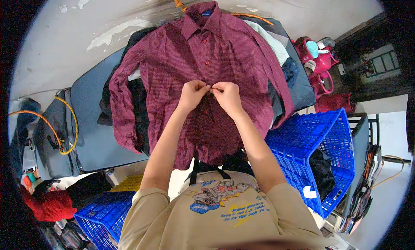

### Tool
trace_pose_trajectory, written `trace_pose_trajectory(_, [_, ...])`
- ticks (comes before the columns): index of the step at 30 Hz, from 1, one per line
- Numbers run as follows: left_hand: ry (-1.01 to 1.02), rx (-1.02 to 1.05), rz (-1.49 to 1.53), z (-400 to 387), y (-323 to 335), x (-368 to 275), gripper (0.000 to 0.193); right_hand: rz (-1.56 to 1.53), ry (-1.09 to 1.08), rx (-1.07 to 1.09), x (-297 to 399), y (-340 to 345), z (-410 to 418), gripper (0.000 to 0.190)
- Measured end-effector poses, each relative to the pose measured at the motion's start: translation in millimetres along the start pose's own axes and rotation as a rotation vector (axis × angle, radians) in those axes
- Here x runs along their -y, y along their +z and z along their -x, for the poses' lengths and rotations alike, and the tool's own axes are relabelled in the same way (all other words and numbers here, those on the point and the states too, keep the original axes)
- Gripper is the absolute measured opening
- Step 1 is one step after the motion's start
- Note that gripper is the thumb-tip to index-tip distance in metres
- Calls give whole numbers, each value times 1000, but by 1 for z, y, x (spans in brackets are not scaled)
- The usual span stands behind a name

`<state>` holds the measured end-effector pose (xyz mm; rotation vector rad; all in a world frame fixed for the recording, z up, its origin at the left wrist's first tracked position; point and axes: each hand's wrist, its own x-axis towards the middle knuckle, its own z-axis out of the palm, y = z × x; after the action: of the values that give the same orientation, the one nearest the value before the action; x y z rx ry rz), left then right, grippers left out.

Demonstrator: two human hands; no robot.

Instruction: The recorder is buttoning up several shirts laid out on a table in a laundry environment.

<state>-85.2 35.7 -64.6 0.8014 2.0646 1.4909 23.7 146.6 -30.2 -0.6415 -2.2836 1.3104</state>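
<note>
A maroon long-sleeved button-up shirt lies front side up before me, its collar at the far end and both sleeves spread to the sides. My left hand and my right hand meet at the middle of its front placket. Thumbs and fingertips of both pinch the fabric there, nearly touching; a button between them is hidden. Red buttons show above my hands, and one more below them. Under the shirt lie dark clothes and a pale green garment.
A grey padded surface carries the clothes against a peeling wall. Blue plastic crates stand at the right and lower left. Orange rope hangs at the left. Pink containers and a turquoise mug stand at the far right.
</note>
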Motion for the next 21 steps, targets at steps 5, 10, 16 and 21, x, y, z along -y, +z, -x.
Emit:
trace_pose_trajectory(5, [175,-115,-5,0,10,0,26,-125,100,39,-21,1,-4,10])
trace_pose_trajectory(10, [51,14,35,5,8,-32,50,-320,241,103,-18,-1,-5,13])
trace_pose_trajectory(16, [40,-47,242,-2,8,-3,44,85,11,61,-1,-1,16,33])
trace_pose_trajectory(21, [7,-82,-99,43,3,-43,32,692,-48,210,21,-9,58,30])
